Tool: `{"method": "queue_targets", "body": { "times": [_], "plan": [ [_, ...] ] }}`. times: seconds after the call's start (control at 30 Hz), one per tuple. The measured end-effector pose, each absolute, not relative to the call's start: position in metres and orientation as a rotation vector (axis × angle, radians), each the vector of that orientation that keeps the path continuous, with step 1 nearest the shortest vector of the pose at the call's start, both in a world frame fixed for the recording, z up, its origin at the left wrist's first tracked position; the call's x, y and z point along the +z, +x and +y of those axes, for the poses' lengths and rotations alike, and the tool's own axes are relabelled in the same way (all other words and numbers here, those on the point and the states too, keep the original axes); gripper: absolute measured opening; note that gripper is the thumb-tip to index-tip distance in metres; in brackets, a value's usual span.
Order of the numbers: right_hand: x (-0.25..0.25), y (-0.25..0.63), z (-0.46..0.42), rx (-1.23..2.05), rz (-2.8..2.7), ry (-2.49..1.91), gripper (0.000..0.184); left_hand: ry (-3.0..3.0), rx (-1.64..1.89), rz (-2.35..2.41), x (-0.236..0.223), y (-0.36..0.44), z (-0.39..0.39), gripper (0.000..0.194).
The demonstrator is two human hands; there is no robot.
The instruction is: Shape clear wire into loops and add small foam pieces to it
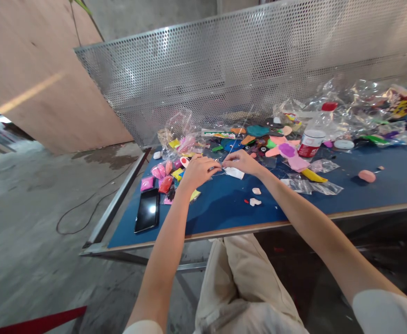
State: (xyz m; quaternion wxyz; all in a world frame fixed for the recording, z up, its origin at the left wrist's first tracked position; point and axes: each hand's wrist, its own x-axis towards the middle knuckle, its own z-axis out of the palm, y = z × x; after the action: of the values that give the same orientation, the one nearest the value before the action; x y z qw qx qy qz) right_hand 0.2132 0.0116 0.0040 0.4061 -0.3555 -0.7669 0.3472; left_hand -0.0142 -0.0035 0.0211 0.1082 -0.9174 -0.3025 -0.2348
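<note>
My left hand (200, 170) and my right hand (243, 162) meet over the blue table, fingertips pinched close together. Between them is a small clear plastic packet (234, 173) with something white in it, hanging just under the right fingers. The left fingertips grip what looks like its clear edge; the exact hold is partly hidden. Two white clay pieces (255, 202) and a tiny red bit (246, 201) lie nearer the table's front edge. Beside the left wrist are several small clay packets, among them a red one (165, 184) and a pink one (147, 183).
A black phone (147, 209) lies at the table's left end. Behind the hands are coloured clay shapes, crumpled clear bags and a bottle with a red cap (312, 137). A pink clay lump (366, 176) sits at right. A perforated metal panel (196, 69) stands along the back.
</note>
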Motion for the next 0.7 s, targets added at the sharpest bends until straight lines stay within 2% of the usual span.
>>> {"method": "queue_targets", "body": {
  "times": [0.3, 0.7],
  "plan": [
    [0.0094, 0.2165, 0.0069, 1.0, -1.916, -0.886, 0.031, -2.746, -0.69, -0.876, 0.0214, -0.0156, -0.001, 0.028],
    [0.0001, 0.2173, 0.0138, 0.763, -2.058, -0.801, 0.028, -2.82, -0.779, -1.0, 0.0244, -0.0127, -0.0098, 0.025]
  ]
}}
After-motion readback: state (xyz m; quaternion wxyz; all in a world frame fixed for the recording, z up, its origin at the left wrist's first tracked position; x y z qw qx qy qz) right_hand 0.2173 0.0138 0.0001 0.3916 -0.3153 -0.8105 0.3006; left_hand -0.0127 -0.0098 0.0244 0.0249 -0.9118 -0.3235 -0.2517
